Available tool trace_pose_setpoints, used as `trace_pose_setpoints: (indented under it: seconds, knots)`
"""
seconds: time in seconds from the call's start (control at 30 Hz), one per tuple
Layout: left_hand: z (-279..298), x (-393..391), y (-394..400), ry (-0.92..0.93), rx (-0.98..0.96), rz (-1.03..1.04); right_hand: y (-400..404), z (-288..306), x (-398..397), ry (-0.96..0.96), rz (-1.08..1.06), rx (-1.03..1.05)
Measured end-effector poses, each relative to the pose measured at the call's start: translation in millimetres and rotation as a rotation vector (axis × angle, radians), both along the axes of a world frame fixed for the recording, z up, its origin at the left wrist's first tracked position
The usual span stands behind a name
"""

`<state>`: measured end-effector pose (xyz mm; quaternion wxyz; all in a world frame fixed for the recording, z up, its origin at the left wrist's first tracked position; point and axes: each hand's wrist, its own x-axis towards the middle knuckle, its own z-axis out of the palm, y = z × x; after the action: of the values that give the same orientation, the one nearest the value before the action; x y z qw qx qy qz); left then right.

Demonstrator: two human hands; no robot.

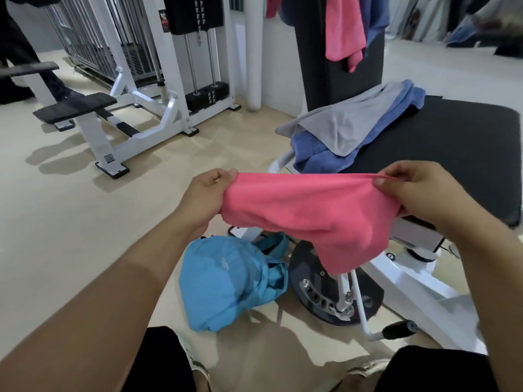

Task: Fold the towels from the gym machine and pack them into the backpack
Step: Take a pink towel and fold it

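Now | left hand (pixel 205 193) and right hand (pixel 416 190) pinch pink towel (pixel 305 216) edge | backpack (pixel 226 281) below

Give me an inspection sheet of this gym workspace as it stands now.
Surface: black padded seat of the machine, partly bare; pale floor below.
Job's things: pink towel stretched between both hands; grey towel lying on a blue towel on the seat; second pink towel draped over the upright backrest, with blue cloth behind it; blue backpack on the floor, slumped against the machine's base.
Clutter: nothing seen.
Grippers: left hand and right hand each pinch the pink towel's top edge.
Cables: thin dark lead near the machine's base, at right.
Surroundings: white weight-stack machine; another person's legs at far left.
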<state>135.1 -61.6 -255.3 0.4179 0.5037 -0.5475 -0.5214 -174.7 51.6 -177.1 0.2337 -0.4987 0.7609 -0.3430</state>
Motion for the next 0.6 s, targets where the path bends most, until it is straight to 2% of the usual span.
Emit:
trace_pose_setpoints:
  seconds: [0.13,0.27,0.37,0.5,0.6]
  knots:
    - [2.7,-15.5,1.7,0.009,-0.044,-0.002,-2.2,-2.9,-2.3,-0.069,-0.118,-0.149]
    - [8.4,-23.0,3.0,0.074,-0.063,0.041,0.9,-2.5,0.6,-0.093,-0.118,-0.191]
    - [14.0,-27.9,7.5,0.094,-0.084,0.101,4.4,4.3,5.2,-0.213,-0.077,-0.194]
    - [29.6,-38.1,23.1,0.1,-0.162,0.094,16.2,18.3,36.1,-0.497,0.192,-0.205]
    - [43.3,-45.8,40.8,0.102,-0.22,0.049,29.1,25.3,62.1,-0.485,0.53,-0.026]
